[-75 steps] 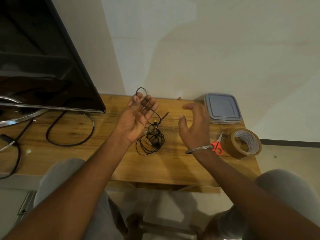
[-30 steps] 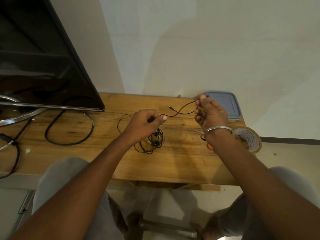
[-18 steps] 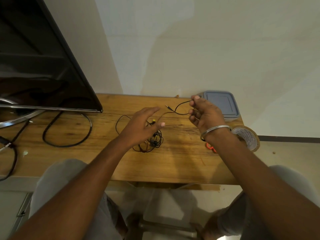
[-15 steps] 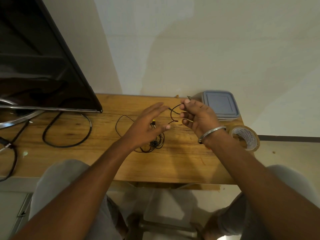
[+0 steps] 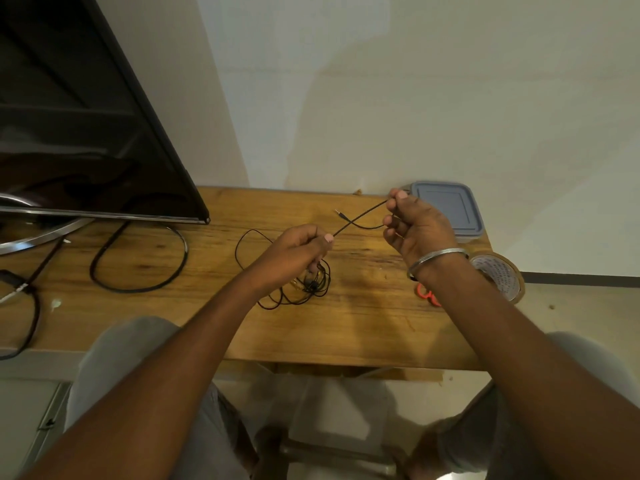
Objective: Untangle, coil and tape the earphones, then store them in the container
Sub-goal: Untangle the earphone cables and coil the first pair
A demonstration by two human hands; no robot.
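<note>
The black earphones [image 5: 306,284] lie mostly in a tangle on the wooden table [image 5: 363,323], under my left hand [image 5: 294,251]. That hand pinches the cable between thumb and finger. From there the cable runs taut up to my right hand [image 5: 415,226], which grips it in a small loop, with the jack plug sticking out to the left. A grey-lidded container [image 5: 450,209] stands shut at the back right against the wall. A roll of brown tape [image 5: 498,275] sits right of my right wrist. Red scissors [image 5: 427,294] peek out below that wrist.
A large dark TV screen [image 5: 86,133] on a curved metal stand fills the left side. Thick black power cables [image 5: 138,268] loop over the table below it. The table's front edge runs just above my knees.
My hands were close together over the table's middle. They have drawn apart, my left hand has shut on the cable, and the stretch between the hands is now pulled straight.
</note>
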